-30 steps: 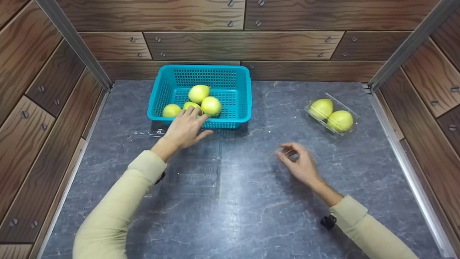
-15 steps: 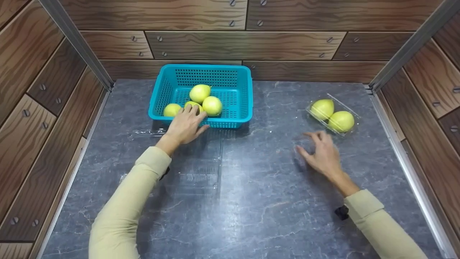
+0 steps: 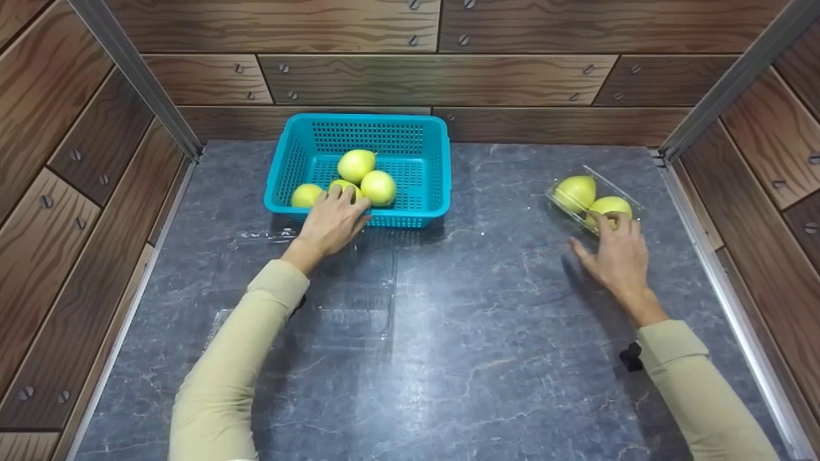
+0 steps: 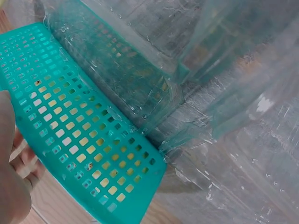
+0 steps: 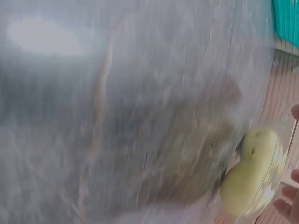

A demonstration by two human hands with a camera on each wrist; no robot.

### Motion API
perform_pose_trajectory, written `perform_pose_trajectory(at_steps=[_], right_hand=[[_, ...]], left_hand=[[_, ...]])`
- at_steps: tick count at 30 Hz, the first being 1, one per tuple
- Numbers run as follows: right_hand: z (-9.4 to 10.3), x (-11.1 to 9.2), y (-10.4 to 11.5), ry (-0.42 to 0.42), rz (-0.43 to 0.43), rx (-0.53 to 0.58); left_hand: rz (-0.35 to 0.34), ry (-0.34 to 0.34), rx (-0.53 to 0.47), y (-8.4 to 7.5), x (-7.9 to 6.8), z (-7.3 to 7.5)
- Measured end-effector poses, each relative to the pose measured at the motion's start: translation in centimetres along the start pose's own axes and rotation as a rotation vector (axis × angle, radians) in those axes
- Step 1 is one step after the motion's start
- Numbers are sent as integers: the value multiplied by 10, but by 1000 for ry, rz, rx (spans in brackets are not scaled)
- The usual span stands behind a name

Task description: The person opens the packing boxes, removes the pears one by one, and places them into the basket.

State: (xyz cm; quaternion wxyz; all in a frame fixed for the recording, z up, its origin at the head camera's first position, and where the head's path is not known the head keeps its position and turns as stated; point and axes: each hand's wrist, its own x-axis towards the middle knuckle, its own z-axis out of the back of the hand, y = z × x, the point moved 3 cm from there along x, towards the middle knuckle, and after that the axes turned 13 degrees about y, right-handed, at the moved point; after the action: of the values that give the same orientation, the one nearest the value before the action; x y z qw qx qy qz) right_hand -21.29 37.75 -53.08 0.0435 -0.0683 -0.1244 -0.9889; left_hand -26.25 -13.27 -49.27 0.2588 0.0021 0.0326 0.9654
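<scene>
Right grip (image 3: 614, 256) has swung to the packed fruit (image 3: 574, 192) just at its loose fingers, so both are at fruit now; can't tell if left grip (image 3: 330, 224) holds any basket fruit (image 3: 378, 187) below it.

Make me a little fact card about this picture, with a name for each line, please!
Basket: blue-green, at the back of the grey table
Fruits in basket: four yellow-green ones visible, one partly behind fingers
Left hand: reaches over the basket's near rim; its grip is hard to tell
Clear box: on the right, with two more fruits inside
Right hand: at the clear box, partly covering the nearer fruit
Clear plastic packaging: in front of the basket
Walls: wood-patterned
</scene>
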Motion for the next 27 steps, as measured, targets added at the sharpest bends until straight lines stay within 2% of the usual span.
perform_pose_trajectory(at_steps=[8,16,27], right_hand=[[8,8,-22,71,-42,-46],[7,10,-33,27,-24,-57],[5,11,-35,34,-18,-18]], left_hand=[[3,2,16,-1,2,0],[3,-18,25,-1,1,-1],[14,-14,21,0,1,-1]])
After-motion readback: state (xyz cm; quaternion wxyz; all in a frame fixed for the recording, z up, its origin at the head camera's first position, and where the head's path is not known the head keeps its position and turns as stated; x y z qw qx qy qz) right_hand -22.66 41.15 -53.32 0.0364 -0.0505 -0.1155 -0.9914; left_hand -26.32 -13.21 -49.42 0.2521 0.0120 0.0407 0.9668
